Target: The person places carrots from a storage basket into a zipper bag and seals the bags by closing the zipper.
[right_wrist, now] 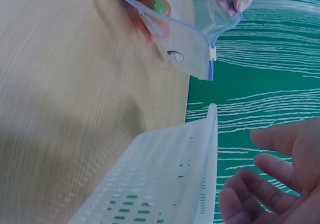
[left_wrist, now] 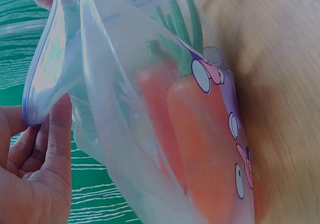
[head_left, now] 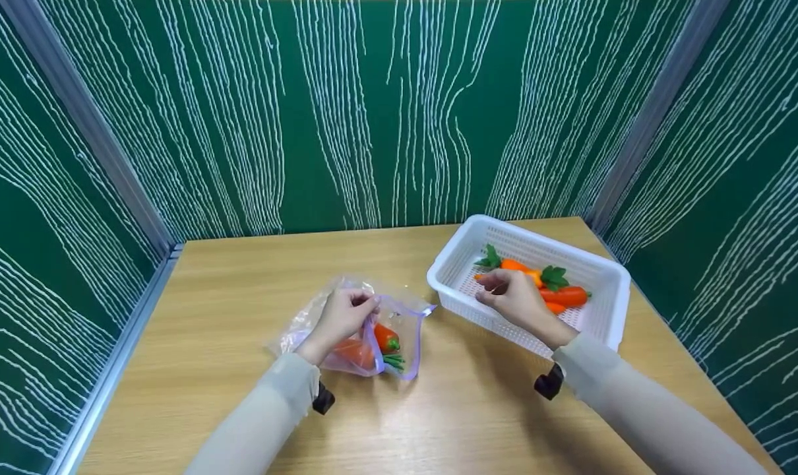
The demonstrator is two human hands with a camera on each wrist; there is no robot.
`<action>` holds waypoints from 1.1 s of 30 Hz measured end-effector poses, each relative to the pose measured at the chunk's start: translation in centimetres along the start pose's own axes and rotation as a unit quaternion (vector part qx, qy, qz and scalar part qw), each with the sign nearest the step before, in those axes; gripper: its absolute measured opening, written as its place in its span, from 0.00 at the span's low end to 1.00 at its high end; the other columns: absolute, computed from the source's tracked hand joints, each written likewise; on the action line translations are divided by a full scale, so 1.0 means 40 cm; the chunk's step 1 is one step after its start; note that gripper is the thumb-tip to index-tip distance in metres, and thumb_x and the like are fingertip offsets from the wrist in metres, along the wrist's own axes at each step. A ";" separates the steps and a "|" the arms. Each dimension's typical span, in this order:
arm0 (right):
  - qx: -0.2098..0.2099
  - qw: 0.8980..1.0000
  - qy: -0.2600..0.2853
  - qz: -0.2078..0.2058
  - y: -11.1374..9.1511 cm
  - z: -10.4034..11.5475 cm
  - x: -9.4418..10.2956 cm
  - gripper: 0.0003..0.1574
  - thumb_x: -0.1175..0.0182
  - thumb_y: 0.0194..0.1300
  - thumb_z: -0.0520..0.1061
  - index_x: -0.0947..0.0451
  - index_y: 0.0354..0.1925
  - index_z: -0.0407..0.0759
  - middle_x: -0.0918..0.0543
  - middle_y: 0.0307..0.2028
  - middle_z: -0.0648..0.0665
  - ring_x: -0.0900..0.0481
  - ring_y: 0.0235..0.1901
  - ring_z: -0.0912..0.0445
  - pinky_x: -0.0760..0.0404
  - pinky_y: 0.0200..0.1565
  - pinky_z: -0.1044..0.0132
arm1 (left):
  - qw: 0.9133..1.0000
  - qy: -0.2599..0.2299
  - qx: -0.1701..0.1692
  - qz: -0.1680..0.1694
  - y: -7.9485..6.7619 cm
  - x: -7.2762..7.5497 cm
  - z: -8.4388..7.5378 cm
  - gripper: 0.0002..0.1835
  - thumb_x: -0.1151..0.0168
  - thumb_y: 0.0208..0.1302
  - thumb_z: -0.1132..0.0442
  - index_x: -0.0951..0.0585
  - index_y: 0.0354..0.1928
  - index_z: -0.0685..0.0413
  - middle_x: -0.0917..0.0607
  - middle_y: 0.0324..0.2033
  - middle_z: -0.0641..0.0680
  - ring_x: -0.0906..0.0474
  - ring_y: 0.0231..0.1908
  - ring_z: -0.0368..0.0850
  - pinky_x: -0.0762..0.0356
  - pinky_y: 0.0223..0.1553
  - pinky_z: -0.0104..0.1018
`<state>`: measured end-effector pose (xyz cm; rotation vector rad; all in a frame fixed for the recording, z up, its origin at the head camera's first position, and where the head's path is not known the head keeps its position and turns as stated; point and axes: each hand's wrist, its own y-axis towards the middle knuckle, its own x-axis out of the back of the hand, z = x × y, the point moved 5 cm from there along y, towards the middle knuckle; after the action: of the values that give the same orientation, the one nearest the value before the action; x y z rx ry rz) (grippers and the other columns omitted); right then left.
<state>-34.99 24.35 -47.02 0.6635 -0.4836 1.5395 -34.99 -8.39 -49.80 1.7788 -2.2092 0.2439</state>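
Observation:
My left hand (head_left: 346, 313) pinches the purple zip edge of a clear plastic zip bag (head_left: 409, 323) between thumb and fingers and holds its mouth apart. Inside lie an orange carrot (left_wrist: 202, 134) with green stalks and a red pepper (head_left: 387, 338) with a green stem end. Printed cartoon eyes show on the bag in the left wrist view. My right hand (head_left: 514, 297) hovers over the left part of a white plastic basket (head_left: 461, 297), fingers loosely bent with nothing between them in the right wrist view. Beneath it are an orange-red pepper (head_left: 567, 296) and orange vegetables with leafy tops (head_left: 554, 277).
The basket stands at the back right of the wooden table (head_left: 227, 284), its perforated wall (right_wrist: 150, 174) close to my right hand. Green panels with white wavy lines (head_left: 326, 119) rise behind and at both sides, joined by grey metal posts (head_left: 102, 138).

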 end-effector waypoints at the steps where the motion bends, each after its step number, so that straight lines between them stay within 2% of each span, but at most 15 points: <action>1: 0.003 1.000 0.001 -0.003 0.000 -0.004 0.003 0.16 0.28 0.70 0.38 0.13 0.54 0.32 0.10 0.47 0.34 0.15 0.46 0.45 0.15 0.53 0.58 | 1.000 0.000 0.000 0.001 0.000 0.000 -0.001 0.14 0.38 0.81 0.63 0.13 0.44 0.70 0.13 0.31 0.54 0.22 0.27 0.39 0.19 0.29 0.27; 5: 0.008 1.000 0.002 -0.011 0.001 -0.018 0.014 0.18 0.27 0.69 0.39 0.13 0.55 0.32 0.09 0.48 0.35 0.15 0.46 0.46 0.17 0.51 0.60 | 1.000 0.000 -0.001 0.000 -0.001 0.001 -0.004 0.14 0.38 0.81 0.63 0.12 0.44 0.70 0.12 0.31 0.55 0.21 0.27 0.39 0.18 0.30 0.27; 8: 0.000 1.000 0.003 -0.011 0.000 -0.028 0.020 0.19 0.26 0.69 0.40 0.13 0.56 0.33 0.10 0.49 0.35 0.16 0.47 0.45 0.18 0.54 0.58 | 1.000 0.004 0.000 -0.001 0.000 0.002 -0.004 0.13 0.38 0.81 0.63 0.12 0.44 0.69 0.12 0.31 0.55 0.21 0.28 0.40 0.18 0.30 0.27; 15: -0.018 1.000 0.007 0.007 -0.003 -0.057 0.034 0.20 0.29 0.72 0.40 0.14 0.59 0.34 0.12 0.55 0.31 0.17 0.53 0.41 0.18 0.62 0.47 | 1.000 0.004 -0.008 -0.002 0.000 0.000 -0.006 0.13 0.38 0.80 0.64 0.12 0.42 0.70 0.12 0.31 0.57 0.21 0.26 0.39 0.18 0.29 0.27; 19: -0.017 1.000 0.014 0.021 -0.001 -0.073 0.041 0.23 0.28 0.72 0.40 0.15 0.62 0.35 0.13 0.57 0.33 0.18 0.57 0.39 0.18 0.63 0.45 | 1.000 -0.001 -0.017 -0.002 -0.001 0.000 -0.008 0.13 0.38 0.80 0.65 0.12 0.41 0.72 0.12 0.29 0.57 0.22 0.24 0.38 0.19 0.26 0.27; 29: -0.023 0.998 0.017 0.054 0.006 -0.112 0.055 0.31 0.28 0.73 0.44 0.20 0.69 0.39 0.17 0.65 0.32 0.22 0.66 0.33 0.17 0.67 0.40 | 1.000 0.001 -0.005 -0.004 -0.002 -0.001 -0.005 0.13 0.38 0.80 0.65 0.12 0.41 0.69 0.13 0.28 0.53 0.22 0.25 0.38 0.19 0.27 0.27; 33: -0.029 0.997 0.012 0.069 0.008 -0.130 0.057 0.33 0.29 0.74 0.42 0.23 0.72 0.39 0.20 0.69 0.32 0.23 0.68 0.34 0.20 0.70 0.38 | 1.000 0.001 -0.008 -0.002 -0.002 -0.003 -0.003 0.14 0.38 0.80 0.64 0.12 0.42 0.71 0.12 0.29 0.56 0.22 0.25 0.38 0.18 0.27 0.27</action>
<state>-35.94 29.45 -49.32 0.5758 -0.5640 1.6549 -34.88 -8.26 -49.72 1.7728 -2.2001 0.2266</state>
